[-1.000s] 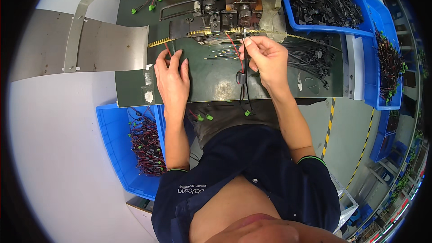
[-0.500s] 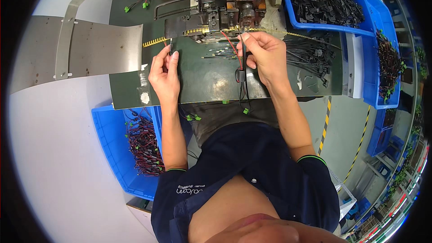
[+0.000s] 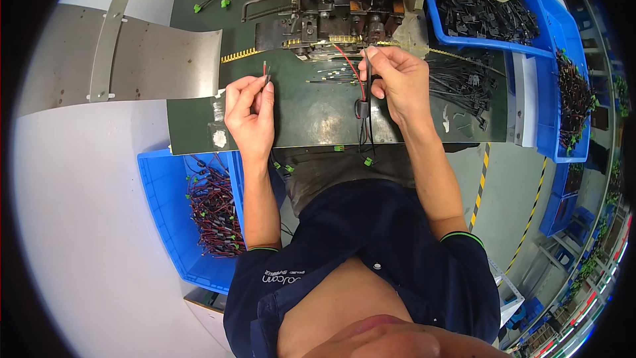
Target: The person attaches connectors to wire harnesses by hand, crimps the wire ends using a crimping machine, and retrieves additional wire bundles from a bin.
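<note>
My left hand (image 3: 249,116) is closed in a pinch on thin wires (image 3: 265,68), with a red one and dark ones sticking up past the fingertips. My right hand (image 3: 403,83) pinches a black wire (image 3: 370,83) just in front of the crimping machine (image 3: 344,23). Beside it a red wire (image 3: 351,63) curves up to the machine's front. Below the right fingertips, both run to a black cylindrical core (image 3: 362,108). Dark leads hang from this core over the table's near edge, with a green connector (image 3: 368,161) at the bottom.
A yellow terminal strip (image 3: 238,56) feeds along the machine. Black cables (image 3: 464,83) lie on the green table (image 3: 298,126), right. Blue bins hold black parts (image 3: 487,20) at back right and red-black harnesses (image 3: 215,212) at lower left. A curved metal sheet (image 3: 165,59) stands left.
The view has shifted slightly. My left hand has drawn a little toward me, away from the terminal strip, still pinching its wires. The right hand keeps its hold near the machine.
</note>
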`<state>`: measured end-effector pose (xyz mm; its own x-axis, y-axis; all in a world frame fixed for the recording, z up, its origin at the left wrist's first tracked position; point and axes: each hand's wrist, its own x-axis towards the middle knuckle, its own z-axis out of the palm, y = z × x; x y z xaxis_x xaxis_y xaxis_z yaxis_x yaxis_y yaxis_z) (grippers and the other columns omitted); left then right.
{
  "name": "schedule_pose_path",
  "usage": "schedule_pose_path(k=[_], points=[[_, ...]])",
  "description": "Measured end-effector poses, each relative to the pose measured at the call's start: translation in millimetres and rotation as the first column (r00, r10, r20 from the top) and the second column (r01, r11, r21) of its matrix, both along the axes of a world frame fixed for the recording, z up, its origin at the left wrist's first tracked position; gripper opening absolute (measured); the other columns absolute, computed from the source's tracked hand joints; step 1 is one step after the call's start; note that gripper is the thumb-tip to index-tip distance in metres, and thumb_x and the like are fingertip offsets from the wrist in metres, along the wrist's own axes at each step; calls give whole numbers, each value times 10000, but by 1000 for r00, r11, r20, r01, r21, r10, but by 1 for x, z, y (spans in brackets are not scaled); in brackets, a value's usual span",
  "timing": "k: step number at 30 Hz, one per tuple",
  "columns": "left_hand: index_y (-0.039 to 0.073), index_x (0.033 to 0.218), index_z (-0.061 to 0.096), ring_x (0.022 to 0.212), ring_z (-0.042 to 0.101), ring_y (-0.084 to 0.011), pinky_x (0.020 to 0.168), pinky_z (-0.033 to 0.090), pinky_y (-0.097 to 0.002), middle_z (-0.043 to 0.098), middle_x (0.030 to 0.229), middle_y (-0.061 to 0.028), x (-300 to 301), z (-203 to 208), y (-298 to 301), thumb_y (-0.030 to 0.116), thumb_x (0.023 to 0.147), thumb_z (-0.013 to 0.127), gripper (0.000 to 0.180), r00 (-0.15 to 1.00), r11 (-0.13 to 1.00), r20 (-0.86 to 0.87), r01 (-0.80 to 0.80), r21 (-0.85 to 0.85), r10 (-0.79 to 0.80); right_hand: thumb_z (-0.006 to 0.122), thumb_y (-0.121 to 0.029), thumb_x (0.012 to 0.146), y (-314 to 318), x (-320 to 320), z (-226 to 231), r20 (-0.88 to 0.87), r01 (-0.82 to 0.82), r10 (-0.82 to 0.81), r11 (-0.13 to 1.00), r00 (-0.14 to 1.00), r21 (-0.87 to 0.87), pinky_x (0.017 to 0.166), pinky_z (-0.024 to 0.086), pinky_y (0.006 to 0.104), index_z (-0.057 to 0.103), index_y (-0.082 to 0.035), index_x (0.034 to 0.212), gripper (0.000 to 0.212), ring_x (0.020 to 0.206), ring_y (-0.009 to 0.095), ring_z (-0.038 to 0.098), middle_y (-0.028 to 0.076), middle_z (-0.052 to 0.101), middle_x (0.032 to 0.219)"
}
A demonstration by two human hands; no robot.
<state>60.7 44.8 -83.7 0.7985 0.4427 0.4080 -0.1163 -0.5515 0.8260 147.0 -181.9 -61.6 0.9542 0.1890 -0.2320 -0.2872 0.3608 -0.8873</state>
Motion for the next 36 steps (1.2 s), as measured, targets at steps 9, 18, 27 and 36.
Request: schedule_pose_path(k=[9,18,27,36], points=[[-48,1095,677,732,604,-102,630,516,-219,637,971,-68,-22,15,14,-40,923,655,174,975,961,-117,161,-223,-191,607,-184,1001,-95,-61,53,-66,-255,247,942,967,-217,444,330,173,610,-37,939,159,542,18,504,26,667,747],[-54,1052,692,560,521,-82,485,410,-203,654,839,-96,-26,38,13,-24,939,641,128,940,910,-49,313,-270,-338,540,-237,1029,-328,-73,246,376,361,81,156,923,-919,556,352,189,626,-49,941,225,634,28,465,-48,543,733],[-34,1001,748,611,461,-14,545,338,-164,614,756,15,-47,31,0,-20,881,720,125,986,960,-133,61,-272,-100,673,-51,921,-262,-4,183,811,864,384,61,441,-499,815,520,303,686,-28,1119,200,937,204,670,112,704,1069],[-61,1091,682,661,601,-123,600,479,-226,653,884,-111,-51,48,-28,-42,934,619,170,945,863,-68,261,-432,-320,745,-216,798,-82,-2,22,564,627,690,202,454,-752,677,530,346,645,-77,794,172,816,214,604,46,592,837]])
